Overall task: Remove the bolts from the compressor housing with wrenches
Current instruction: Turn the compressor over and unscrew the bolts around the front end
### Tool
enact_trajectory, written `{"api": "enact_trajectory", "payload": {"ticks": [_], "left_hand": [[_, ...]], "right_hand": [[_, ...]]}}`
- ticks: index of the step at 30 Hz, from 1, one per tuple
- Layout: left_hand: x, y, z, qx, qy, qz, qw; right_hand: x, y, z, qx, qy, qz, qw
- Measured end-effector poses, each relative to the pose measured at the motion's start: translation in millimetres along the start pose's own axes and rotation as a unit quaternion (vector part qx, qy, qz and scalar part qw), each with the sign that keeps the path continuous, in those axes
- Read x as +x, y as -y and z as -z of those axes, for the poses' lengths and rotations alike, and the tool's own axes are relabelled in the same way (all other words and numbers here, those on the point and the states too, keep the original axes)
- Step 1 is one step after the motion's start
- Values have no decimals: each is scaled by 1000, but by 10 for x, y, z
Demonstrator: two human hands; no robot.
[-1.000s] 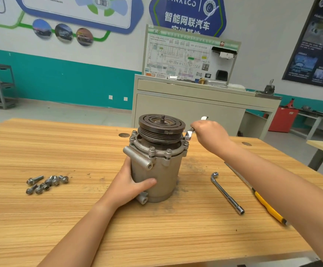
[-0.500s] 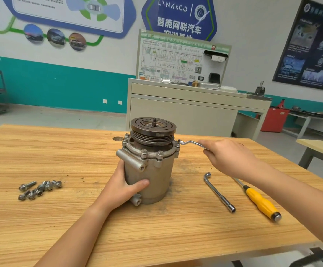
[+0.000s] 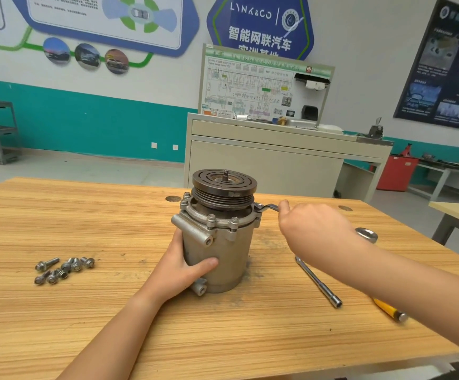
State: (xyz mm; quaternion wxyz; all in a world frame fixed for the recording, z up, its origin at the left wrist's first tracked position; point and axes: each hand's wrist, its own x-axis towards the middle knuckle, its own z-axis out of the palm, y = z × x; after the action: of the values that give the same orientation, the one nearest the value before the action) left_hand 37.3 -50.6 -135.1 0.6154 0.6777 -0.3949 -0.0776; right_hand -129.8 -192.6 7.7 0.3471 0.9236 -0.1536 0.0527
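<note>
The grey compressor housing (image 3: 223, 259) stands upright mid-table, a dark pulley (image 3: 224, 185) on top. Bolts (image 3: 211, 219) sit in its flange. My left hand (image 3: 179, 267) grips the housing's lower left side, thumb across the front. My right hand (image 3: 313, 231) grips a silver ring wrench (image 3: 266, 207); one end sits on a bolt at the flange's right side, the other ring end pokes out behind my wrist. Several removed bolts (image 3: 64, 268) lie loose on the table to the left.
An L-shaped socket wrench (image 3: 318, 282) and a yellow-handled screwdriver (image 3: 388, 309) lie on the wooden table (image 3: 86, 325) under my right forearm. A beige cabinet (image 3: 264, 163) with a wiring board stands behind the table. Another table's corner (image 3: 458, 212) is at right.
My right hand has swung the wrench handle from behind the pulley around toward me and to the right. My left hand has kept its hold on the housing.
</note>
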Motion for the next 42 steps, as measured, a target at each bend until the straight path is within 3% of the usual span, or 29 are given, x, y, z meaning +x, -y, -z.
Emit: {"api": "enact_trajectory", "payload": {"ticks": [7,19,22,25,29,33,39,42], "left_hand": [[-2,-18,11,-4,10,10,1000],[-5,-41,-3,9,-5,-1,1000],[-13,-42,6,10,-1,-3,1000],[-6,-28,8,13,2,-9,1000],[5,-26,-9,13,-5,-9,1000],[1,-34,-11,2,-2,-4,1000],[-18,-56,-15,-7,-4,5,1000],[-17,-54,-18,-9,-4,8,1000]], "right_hand": [[260,-448,-365,57,-48,20,997],[1021,-157,-705,183,-201,22,962],[886,-238,-689,239,-198,-50,949],[615,-309,-661,342,-208,-132,907],[143,-329,-552,231,-260,-64,935],[-31,-295,-362,86,-95,-73,989],[-50,-151,-189,150,-47,-77,985],[-58,-96,-75,123,-14,-83,989]]}}
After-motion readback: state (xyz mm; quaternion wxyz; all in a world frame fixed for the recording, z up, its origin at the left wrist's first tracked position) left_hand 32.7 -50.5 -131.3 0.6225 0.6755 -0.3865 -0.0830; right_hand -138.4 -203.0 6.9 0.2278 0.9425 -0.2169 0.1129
